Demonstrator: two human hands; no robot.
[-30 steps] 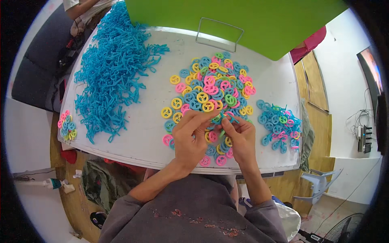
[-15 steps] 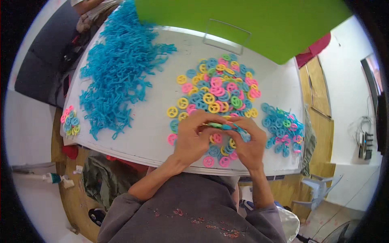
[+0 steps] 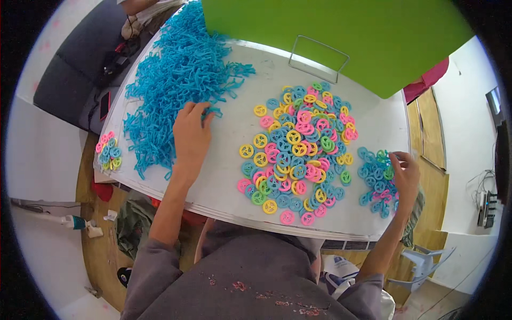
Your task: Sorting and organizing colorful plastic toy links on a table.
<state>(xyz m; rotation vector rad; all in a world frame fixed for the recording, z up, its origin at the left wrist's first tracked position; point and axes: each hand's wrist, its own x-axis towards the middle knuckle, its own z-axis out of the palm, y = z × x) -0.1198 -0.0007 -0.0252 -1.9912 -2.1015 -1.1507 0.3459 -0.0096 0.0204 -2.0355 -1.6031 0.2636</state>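
Observation:
My left hand (image 3: 192, 133) is at the right edge of a big heap of blue plastic clips (image 3: 173, 69). Its thumb and fingertips close on one blue clip (image 3: 215, 111). Over on the right, my right hand (image 3: 407, 176) reaches above a small pile of blue clips joined to little wheels (image 3: 377, 185). Its fingertips pinch a green wheel with a blue clip (image 3: 383, 155) at the top of that pile. Between the hands lies a wide heap of small spoked wheels (image 3: 298, 149) in pink, yellow, blue and green.
A green panel (image 3: 330, 37) stands along the far side of the white table (image 3: 218, 181), with a thin rectangular wire frame (image 3: 320, 58) before it. A small cluster of wheels (image 3: 109, 152) sits at the left edge. Another person's arm (image 3: 136, 6) shows at the top left.
My hands were together over the wheel heap, holding a green wheel and blue clip. They have parted: the left went to the clip heap, the right carried the joined piece to the right pile.

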